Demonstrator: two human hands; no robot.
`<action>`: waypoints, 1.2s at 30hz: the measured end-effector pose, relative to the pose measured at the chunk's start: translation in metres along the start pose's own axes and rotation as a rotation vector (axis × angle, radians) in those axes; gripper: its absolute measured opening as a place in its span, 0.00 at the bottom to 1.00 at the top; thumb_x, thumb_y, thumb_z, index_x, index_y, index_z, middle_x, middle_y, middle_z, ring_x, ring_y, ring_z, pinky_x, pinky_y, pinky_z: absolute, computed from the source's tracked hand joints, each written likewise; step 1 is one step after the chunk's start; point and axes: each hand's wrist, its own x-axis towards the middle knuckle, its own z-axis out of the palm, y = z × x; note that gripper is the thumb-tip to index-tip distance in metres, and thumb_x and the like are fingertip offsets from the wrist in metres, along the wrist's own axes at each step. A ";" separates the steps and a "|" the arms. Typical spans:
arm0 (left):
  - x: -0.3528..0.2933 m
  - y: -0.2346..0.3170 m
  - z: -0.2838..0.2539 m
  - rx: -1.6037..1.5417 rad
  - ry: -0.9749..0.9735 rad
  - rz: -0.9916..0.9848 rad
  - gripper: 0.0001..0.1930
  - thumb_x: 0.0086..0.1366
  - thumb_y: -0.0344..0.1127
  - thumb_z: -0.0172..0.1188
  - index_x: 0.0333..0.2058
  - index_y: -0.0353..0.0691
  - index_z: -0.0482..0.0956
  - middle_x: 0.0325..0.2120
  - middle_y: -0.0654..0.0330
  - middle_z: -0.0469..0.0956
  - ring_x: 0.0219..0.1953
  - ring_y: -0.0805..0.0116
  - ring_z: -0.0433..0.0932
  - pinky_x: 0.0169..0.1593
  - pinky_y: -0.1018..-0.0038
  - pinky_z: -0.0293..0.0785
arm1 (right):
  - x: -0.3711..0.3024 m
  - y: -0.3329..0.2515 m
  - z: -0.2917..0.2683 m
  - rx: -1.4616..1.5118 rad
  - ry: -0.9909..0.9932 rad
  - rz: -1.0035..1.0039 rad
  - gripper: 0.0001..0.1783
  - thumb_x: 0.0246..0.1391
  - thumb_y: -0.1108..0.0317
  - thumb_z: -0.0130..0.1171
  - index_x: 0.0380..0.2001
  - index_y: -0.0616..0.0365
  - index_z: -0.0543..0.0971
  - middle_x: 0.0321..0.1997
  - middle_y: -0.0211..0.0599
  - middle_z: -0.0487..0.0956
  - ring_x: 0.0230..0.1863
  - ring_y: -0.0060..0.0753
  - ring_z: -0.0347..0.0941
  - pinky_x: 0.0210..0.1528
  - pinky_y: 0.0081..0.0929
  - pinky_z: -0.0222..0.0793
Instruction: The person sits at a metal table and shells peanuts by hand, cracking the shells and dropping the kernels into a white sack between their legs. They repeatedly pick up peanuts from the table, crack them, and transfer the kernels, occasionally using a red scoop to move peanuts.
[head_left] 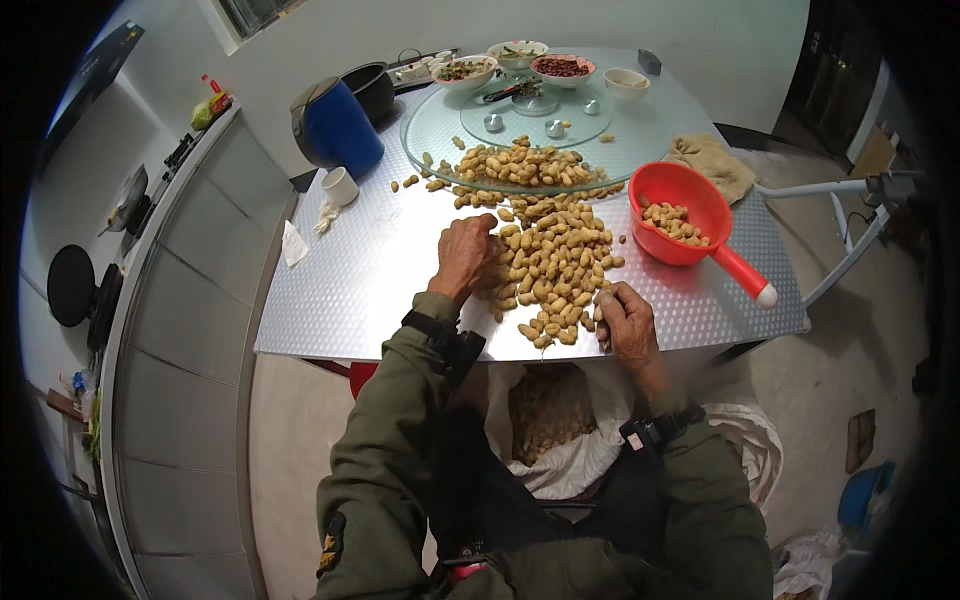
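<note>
A heap of unshelled peanuts (560,262) spreads over the near middle of the silver patterned table (350,290). Against the heap's left side lies my left hand (465,258), closed, its fingers bent down and their tips hidden. My right hand (628,320) rests at the near right edge of the heap with curled fingers touching the outer peanuts; what lies between them is hidden. Below the table edge, between my legs, a white sack (500,425) stands with its mouth spread and peanuts (550,410) inside. Right of the heap, a red long-handled scoop (650,245) holds some peanuts.
More peanuts (525,165) lie around the near rim of the glass turntable (425,130). Bowls of food, including dark red beans (560,67), stand farther back. At left are a blue container (340,130) and a white cup (340,187); a tan cloth (712,165) lies at right.
</note>
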 end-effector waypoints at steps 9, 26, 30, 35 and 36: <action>0.016 -0.008 0.013 0.051 0.010 -0.025 0.14 0.63 0.32 0.66 0.47 0.36 0.86 0.36 0.46 0.87 0.39 0.47 0.86 0.43 0.56 0.81 | -0.002 -0.003 -0.004 0.021 -0.036 -0.029 0.16 0.74 0.56 0.55 0.40 0.59 0.79 0.25 0.24 0.74 0.24 0.14 0.70 0.25 0.20 0.67; 0.037 0.002 0.016 -0.100 0.082 0.176 0.09 0.65 0.31 0.60 0.31 0.33 0.85 0.28 0.42 0.83 0.31 0.44 0.83 0.36 0.53 0.78 | 0.000 -0.008 -0.010 0.169 -0.041 0.026 0.16 0.72 0.57 0.54 0.36 0.59 0.78 0.24 0.25 0.75 0.21 0.14 0.71 0.19 0.18 0.66; 0.016 0.023 0.001 -0.494 -0.033 0.102 0.15 0.67 0.31 0.66 0.49 0.30 0.85 0.37 0.49 0.87 0.39 0.64 0.86 0.42 0.68 0.82 | 0.006 -0.010 -0.014 0.289 -0.054 0.107 0.17 0.73 0.55 0.51 0.41 0.61 0.77 0.30 0.30 0.77 0.22 0.18 0.74 0.17 0.18 0.68; -0.036 0.119 0.021 -0.383 0.030 0.466 0.14 0.63 0.32 0.71 0.47 0.34 0.84 0.37 0.49 0.84 0.39 0.50 0.85 0.43 0.60 0.81 | 0.014 -0.014 -0.021 0.603 -0.102 0.171 0.27 0.76 0.44 0.46 0.49 0.61 0.75 0.36 0.36 0.78 0.23 0.23 0.77 0.16 0.19 0.71; -0.044 0.131 0.022 -0.358 0.061 0.514 0.15 0.63 0.32 0.71 0.48 0.35 0.84 0.37 0.50 0.84 0.40 0.49 0.84 0.43 0.59 0.81 | 0.015 -0.014 -0.023 0.628 -0.145 0.147 0.31 0.76 0.39 0.44 0.51 0.59 0.76 0.33 0.33 0.77 0.22 0.23 0.76 0.15 0.19 0.68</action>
